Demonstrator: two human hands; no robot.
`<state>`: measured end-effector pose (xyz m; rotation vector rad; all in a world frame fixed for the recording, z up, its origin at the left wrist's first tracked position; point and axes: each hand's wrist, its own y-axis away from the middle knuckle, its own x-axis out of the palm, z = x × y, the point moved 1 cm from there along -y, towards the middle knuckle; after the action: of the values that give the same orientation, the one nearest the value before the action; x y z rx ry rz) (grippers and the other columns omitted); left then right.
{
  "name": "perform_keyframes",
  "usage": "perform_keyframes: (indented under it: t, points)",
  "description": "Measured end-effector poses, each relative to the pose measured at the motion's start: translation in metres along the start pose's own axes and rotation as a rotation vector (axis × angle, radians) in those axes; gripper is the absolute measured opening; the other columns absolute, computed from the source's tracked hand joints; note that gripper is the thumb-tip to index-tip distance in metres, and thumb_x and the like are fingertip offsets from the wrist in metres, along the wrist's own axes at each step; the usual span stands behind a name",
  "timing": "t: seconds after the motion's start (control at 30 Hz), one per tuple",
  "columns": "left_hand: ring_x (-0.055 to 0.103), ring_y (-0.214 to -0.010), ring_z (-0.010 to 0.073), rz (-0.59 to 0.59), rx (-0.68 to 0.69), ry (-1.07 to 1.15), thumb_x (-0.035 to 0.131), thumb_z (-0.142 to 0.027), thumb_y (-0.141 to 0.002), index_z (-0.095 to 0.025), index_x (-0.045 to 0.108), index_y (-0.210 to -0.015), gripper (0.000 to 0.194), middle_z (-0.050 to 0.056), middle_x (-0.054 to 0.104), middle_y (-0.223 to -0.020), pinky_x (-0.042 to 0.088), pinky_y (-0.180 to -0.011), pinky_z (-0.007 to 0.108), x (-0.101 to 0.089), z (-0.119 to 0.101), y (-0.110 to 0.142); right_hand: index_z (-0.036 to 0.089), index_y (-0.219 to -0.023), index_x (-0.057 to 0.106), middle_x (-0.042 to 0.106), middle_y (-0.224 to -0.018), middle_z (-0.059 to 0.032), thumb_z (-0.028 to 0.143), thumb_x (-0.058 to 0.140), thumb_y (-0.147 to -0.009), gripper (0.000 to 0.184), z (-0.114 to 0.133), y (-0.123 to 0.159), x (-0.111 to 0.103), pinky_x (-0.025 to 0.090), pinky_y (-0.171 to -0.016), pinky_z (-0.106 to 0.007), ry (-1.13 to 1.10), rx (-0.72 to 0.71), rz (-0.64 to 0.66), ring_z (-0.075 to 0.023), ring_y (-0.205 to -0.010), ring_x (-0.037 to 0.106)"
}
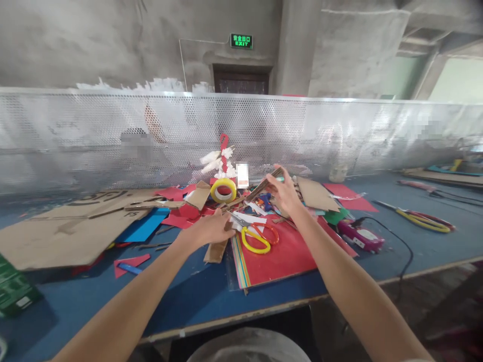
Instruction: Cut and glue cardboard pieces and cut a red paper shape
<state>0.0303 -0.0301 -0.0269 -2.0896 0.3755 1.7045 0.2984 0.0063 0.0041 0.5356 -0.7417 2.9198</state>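
Observation:
My right hand (283, 192) is raised over the pile, its fingers closed round a narrow brown cardboard strip (261, 191) that slants down to the left. Lower and to the left, my left hand (206, 229) has its fingertips curled at the end of a brown cardboard strip (234, 203); whether this is the same strip, bent, I cannot tell. Scissors (256, 240) with one yellow and one red handle lie just right of my left hand, on a pack of red paper (281, 259). Beneath my left hand a flat cardboard piece (216, 252) sticks out.
A yellow tape roll (223, 191) stands behind my left hand, near a red hook-shaped piece with white tufts (224, 156). Large cardboard (71, 231) and blue paper (139, 224) lie left. A purple device (361, 236) with a cable and pliers (418, 217) lie right. A perforated metal screen (264, 120) borders the back.

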Motion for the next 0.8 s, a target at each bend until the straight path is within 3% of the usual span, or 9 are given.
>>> perform_keyframes:
  t: [0.13,0.3,0.47,0.67,0.8]
  points:
    - [0.069,-0.095,0.0337,-0.150,0.037,0.143,0.060,-0.057,-0.087,-0.021,0.071,-0.106,0.042,0.014,0.070,-0.104,0.054,-0.085,0.045,-0.019,0.011,-0.008,0.030,-0.133,0.052,0.074,-0.085,0.0033,0.039,0.090,-0.066,0.077,-0.006,0.012,0.017,0.062,-0.079,-0.035,-0.003,0.140,0.215,-0.0193,-0.080,0.075]
    - [0.067,-0.112,0.0292,-0.377,0.186,0.518,0.061,-0.053,-0.092,-0.025,0.069,-0.122,0.042,0.011,0.072,-0.120,0.054,-0.098,0.047,-0.041,0.015,-0.015,0.030,-0.136,0.054,0.075,-0.091,0.0002,0.039,0.088,-0.072,0.073,-0.011,0.026,0.034,0.064,-0.075,-0.036,0.084,0.156,0.379,-0.0217,-0.084,0.075]
    - [0.067,-0.116,0.0283,-0.397,0.210,0.897,0.071,-0.052,-0.086,-0.022,0.062,-0.135,0.059,0.011,0.072,-0.121,0.051,-0.105,0.050,-0.040,0.003,-0.014,0.032,-0.137,0.057,0.074,-0.101,-0.0015,0.036,0.085,-0.076,0.067,-0.014,0.040,0.056,0.063,-0.074,-0.036,0.180,0.018,0.566,-0.0216,-0.086,0.073]
    - [0.065,-0.120,0.0296,-0.424,0.248,0.942,0.079,-0.049,-0.078,-0.024,0.056,-0.137,0.068,0.011,0.069,-0.125,0.054,-0.103,0.050,-0.033,-0.002,-0.017,0.034,-0.141,0.053,0.071,-0.118,-0.0030,0.034,0.083,-0.077,0.071,-0.021,0.047,0.068,0.060,-0.083,-0.039,0.211,-0.083,0.636,-0.0221,-0.094,0.072]
    - [0.065,-0.121,0.0297,-0.434,0.247,0.938,0.079,-0.046,-0.077,-0.025,0.051,-0.140,0.071,0.013,0.067,-0.130,0.055,-0.102,0.049,-0.031,-0.002,-0.017,0.031,-0.135,0.050,0.070,-0.114,-0.0027,0.031,0.084,-0.076,0.068,-0.021,0.049,0.067,0.059,-0.086,-0.039,0.207,-0.094,0.650,-0.0219,-0.095,0.072]
